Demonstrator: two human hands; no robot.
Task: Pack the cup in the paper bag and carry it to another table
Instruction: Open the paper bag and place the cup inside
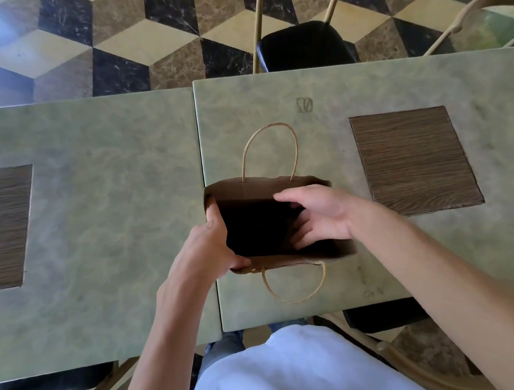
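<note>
Head view: looking straight down on two green marbled desks pushed edge to edge, over a cube-patterned tile floor [145,30].
Right desk [418,256]: pale green top with a dark wood-grain inset panel [415,160]; it carries the bag near its left edge.
Left desk [90,215]: same green top, with its own wood-grain inset at the far left.
Chair [303,45]: black seat and tan frame, at the far side of the right desk.
Paper bag [264,187]: brown kraft paper, standing upright with its mouth wide open; two twisted paper cord handles, one flopped away from the person, one toward them.
Bag contents: the inside is in deep shadow; whether the cup is in there cannot be told.
Left hand [213,242]: grips the bag's left rim, thumb inside, fingers outside, pinching the paper wall.
Right hand [316,216]: reaches into the mouth from the right, fingers loosely spread and dipping into the dark interior; what they touch cannot be told.
</note>
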